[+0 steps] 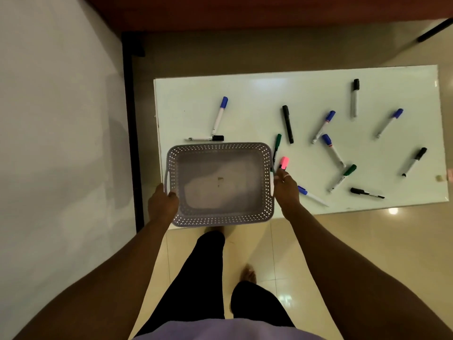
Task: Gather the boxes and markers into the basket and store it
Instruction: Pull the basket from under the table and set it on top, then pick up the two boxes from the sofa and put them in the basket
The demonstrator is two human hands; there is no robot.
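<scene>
hands: both of mine hold the basket [220, 185] by its short ends; my left hand [163, 204] is curled closed around the left rim, my right hand [285, 186] wrapped on the right rim by the handle slot.
basket: grey, perforated walls, empty as far as i can see; its far part hangs over the near left corner of the table [257, 94], its near edge sticks out past the table edge above the floor. i cannot tell whether it rests on the top yet.
markers: scattered over the white top, mostly to the right of the basket; a blue-capped marker [220, 115] and a black-capped one [206, 138] lie just beyond the far rim, a pink highlighter [283, 163] and a green marker [277, 148] sit just beside my right hand, the others lie well apart further right.
boxes: none in view.
step: setting the basket down on the table, i judge.
how to do it well: keep it level, push it further onto the top so no edge overhangs, and avoid trapping the nearby markers under the base.
risk: letting go now could tip it off the near edge.
</scene>
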